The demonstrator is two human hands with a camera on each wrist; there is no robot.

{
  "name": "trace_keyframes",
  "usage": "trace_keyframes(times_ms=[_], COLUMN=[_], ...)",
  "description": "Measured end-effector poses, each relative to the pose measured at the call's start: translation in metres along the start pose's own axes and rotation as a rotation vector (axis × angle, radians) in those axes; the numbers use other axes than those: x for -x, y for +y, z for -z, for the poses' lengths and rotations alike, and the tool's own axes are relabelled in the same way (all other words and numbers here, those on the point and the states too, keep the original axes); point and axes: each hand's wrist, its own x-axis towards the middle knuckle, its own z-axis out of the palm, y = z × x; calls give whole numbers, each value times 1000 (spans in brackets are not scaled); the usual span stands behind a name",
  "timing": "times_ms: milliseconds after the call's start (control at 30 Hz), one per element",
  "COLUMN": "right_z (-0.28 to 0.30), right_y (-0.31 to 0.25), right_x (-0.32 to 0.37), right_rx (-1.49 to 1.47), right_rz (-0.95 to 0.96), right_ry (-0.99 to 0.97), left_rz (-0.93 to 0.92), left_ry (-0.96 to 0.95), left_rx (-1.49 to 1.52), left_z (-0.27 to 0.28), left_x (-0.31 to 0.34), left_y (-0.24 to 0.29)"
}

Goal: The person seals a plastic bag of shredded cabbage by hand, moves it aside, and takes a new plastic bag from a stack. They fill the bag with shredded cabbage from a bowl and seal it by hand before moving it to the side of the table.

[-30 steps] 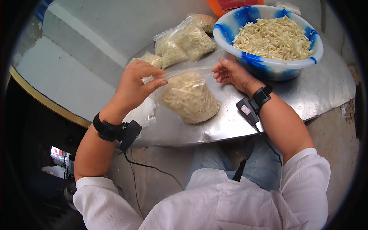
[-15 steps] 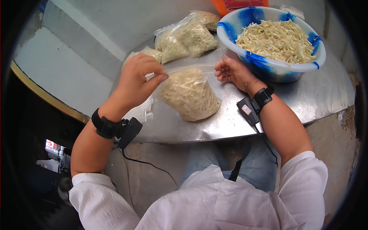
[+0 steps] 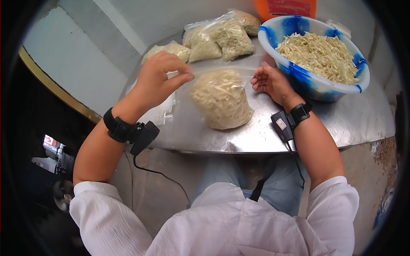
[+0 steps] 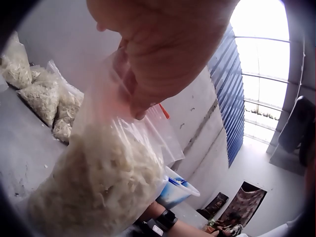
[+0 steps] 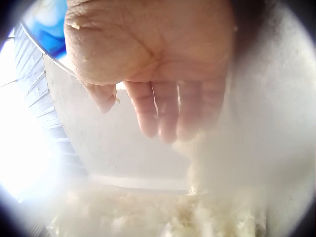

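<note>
A clear zip bag full of pale shreds (image 3: 224,100) stands on the metal table, also large in the left wrist view (image 4: 98,182). The left hand (image 3: 160,81) pinches the bag's upper left corner between thumb and fingers; in its own wrist view the hand (image 4: 168,54) covers part of the bag's top. The right hand (image 3: 274,84) is beside the bag's upper right corner, fingers loosely bent. In the right wrist view that hand (image 5: 163,74) shows its palm and slightly spread fingers, holding nothing visible, with the bag's shreds (image 5: 163,215) blurred below.
A blue-and-white basin (image 3: 316,85) of shreds (image 3: 318,55) stands at the right, in front of an orange container (image 3: 260,10). Several filled bags (image 3: 232,40) lie along the back wall. Flat clear plastic (image 3: 162,114) lies on the metal table (image 3: 265,136) under the left forearm.
The head view has shifted, so the scene sits slightly differently. The left hand stays at the bag's left corner and the right hand by its right corner; the bag's shreds look blurred on the left.
</note>
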Motion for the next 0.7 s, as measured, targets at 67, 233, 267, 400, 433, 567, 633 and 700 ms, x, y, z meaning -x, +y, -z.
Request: trace_keyframes(times_ms=[67, 233, 267, 400, 433, 567, 633, 700], right_z=[0, -2, -2, -2, -2, -2, -2, -2], right_y=[0, -2, -2, -3, -3, -3, -2, -2], right_x=[0, 2, 2, 3, 3, 3, 3, 2], right_rx=[3, 8, 12, 5, 1, 7, 5, 4], right_rz=[-1, 7, 7, 10, 9, 11, 9, 7], right_ry=[4, 19, 18, 3, 3, 0, 9, 7], left_rz=[32, 29, 26, 14, 0, 18, 53, 88], left_ry=[18, 26, 31, 27, 31, -30, -23, -18], left_rx=[17, 46, 53, 47, 27, 17, 53, 90], left_z=[-2, -4, -4, -5, -5, -3, -3, -2], left_x=[0, 0, 0, 0, -1, -3, -5, -7], left_y=[0, 0, -1, -1, -1, -1, 2, 5])
